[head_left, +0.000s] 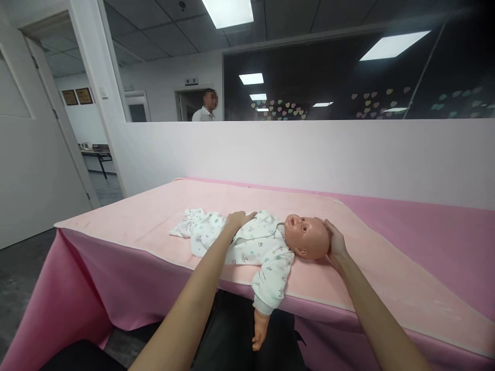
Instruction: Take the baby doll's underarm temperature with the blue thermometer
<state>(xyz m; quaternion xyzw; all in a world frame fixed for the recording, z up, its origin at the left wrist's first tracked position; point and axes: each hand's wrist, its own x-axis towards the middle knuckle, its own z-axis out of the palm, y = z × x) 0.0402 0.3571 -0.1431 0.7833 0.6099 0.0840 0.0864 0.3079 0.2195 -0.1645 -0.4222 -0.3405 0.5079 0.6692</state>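
A baby doll (309, 238) lies on its back on a pale pink mat (143, 221), head to the right and feet to the left. It wears a white printed top (257, 247) and matching trousers (207, 226). One doll arm hangs over the table's front edge. My left hand (238, 220) rests flat on the doll's belly, fingers stretched out. My right hand (335, 239) cups the crown of the doll's head from the right side, with part of its fingers hidden behind the head.
A pink cloth (425, 232) covers the table beneath the mat and drapes over its front. Behind the table stands a white half-wall (309, 154) with glass above it. Beyond the glass is a person (204, 113). An open door (34, 144) is at the left.
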